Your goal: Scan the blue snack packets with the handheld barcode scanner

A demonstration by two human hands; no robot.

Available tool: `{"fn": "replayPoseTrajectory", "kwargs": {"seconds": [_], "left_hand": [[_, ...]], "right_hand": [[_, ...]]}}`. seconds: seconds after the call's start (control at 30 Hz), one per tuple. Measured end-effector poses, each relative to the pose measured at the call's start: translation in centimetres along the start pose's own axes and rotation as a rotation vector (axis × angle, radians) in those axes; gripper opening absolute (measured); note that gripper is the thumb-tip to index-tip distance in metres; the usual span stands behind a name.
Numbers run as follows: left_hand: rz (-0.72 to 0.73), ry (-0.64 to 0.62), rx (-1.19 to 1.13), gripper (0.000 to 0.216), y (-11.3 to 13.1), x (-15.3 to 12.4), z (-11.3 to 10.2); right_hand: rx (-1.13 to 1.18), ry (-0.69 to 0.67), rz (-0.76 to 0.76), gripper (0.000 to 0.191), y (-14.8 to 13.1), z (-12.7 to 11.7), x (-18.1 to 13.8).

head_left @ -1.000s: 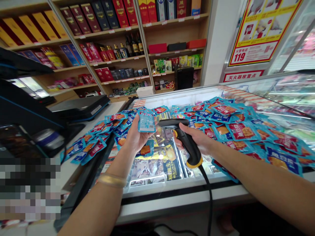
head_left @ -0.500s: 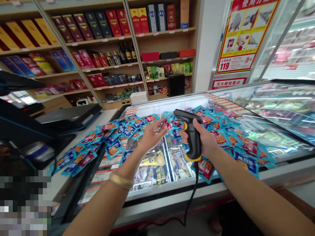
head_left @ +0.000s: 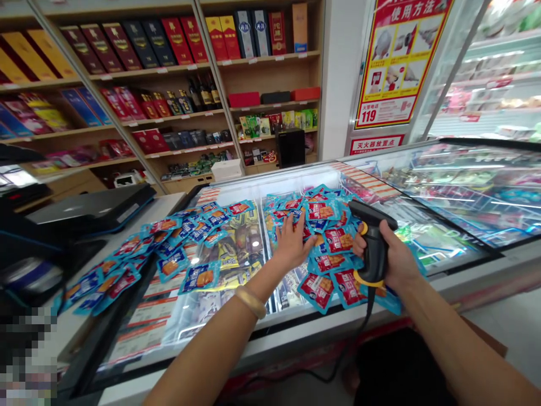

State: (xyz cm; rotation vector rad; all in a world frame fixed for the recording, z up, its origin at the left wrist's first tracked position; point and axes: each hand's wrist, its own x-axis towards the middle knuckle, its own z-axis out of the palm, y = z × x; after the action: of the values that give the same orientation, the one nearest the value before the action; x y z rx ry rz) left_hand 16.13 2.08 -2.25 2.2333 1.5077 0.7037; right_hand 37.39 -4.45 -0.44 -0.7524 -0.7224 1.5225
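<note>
My right hand (head_left: 399, 256) is wrapped round a black barcode scanner (head_left: 374, 254) with yellow trim, its head pointing left and its cord hanging down. My left hand (head_left: 291, 242) lies with fingers spread over the left side of a pile of blue-edged snack packets (head_left: 338, 239), apparently touching them. Red and blue labels show on these packets. Part of the pile is hidden behind the scanner and my right hand. Another group of the same packets (head_left: 171, 265) trails leftward across the glass, with one single packet (head_left: 202, 277) nearer the front.
Under the packets is a glass-topped chest freezer (head_left: 181, 332) with goods inside. A counter (head_left: 82, 332) with dark equipment (head_left: 95, 208) stands at left. Shelves (head_left: 169, 118) of boxes and bottles line the back. The scanner's cord (head_left: 338, 361) loops below the freezer's front edge.
My left hand has moved right, from the gap between the packet groups onto the right pile. My right hand has carried the scanner rightward. The camera view has shifted a little to the right.
</note>
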Motion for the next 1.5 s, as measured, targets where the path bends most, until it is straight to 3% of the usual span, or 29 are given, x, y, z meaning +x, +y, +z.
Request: {"fn": "replayPoseTrajectory", "kwargs": {"seconds": [0.17, 0.33, 0.53, 0.67, 0.77, 0.9, 1.0, 1.13, 1.23, 1.3, 1.37, 1.5], "left_hand": [[0.035, 0.021, -0.107, 0.075, -0.7, -0.3, -0.8], [0.026, -0.044, -0.061, 0.084, -1.7, -2.3, -2.7], [0.086, 0.059, -0.099, 0.086, -7.2, -7.5, -9.1], [-0.085, -0.009, -0.005, 0.08, -11.4, -11.1, -13.4], [-0.156, -0.038, 0.008, 0.072, -13.1, -13.0, -14.9], [-0.156, 0.068, -0.1, 0.051, -13.5, -13.8, -14.9], [-0.197, 0.207, -0.25, 0.047, -12.9, -13.2, -14.7], [-0.4, 0.388, -0.801, 0.034, -11.5, -10.3, -14.7], [-0.534, 0.342, -1.377, 0.034, -10.5, -7.2, -14.3], [-0.573, 0.29, -1.621, 0.041, -10.1, -5.5, -13.5], [-0.61, 0.274, -1.708, 0.047, -10.2, -4.6, -12.5], [-0.6, 0.222, -1.669, 0.049, -11.1, -4.7, -10.8]], "right_hand": [[-0.053, -0.001, -0.006, 0.039, 0.2, 0.8, 0.4], [-0.064, -0.023, -0.011, 0.039, 0.3, 2.0, 0.7], [-0.08, -0.055, 0.0, 0.037, 0.2, 4.0, 0.6], [-0.124, -0.16, 0.021, 0.039, 0.7, 7.3, 1.2], [-0.116, -0.252, 0.081, 0.042, 2.0, 10.5, 2.1], [-0.105, -0.358, 0.163, 0.046, 4.2, 14.2, 3.5], [-0.119, -0.398, 0.217, 0.047, 5.7, 15.6, 4.6], [-0.082, -0.417, 0.289, 0.047, 7.2, 15.5, 5.8], [-0.034, -0.421, 0.316, 0.045, 8.1, 14.7, 6.1], [-0.021, -0.419, 0.337, 0.043, 8.5, 14.2, 6.0], [-0.03, -0.416, 0.357, 0.042, 8.8, 13.9, 5.7], [-0.078, -0.421, 0.4, 0.044, 9.2, 13.8, 5.3]]}}
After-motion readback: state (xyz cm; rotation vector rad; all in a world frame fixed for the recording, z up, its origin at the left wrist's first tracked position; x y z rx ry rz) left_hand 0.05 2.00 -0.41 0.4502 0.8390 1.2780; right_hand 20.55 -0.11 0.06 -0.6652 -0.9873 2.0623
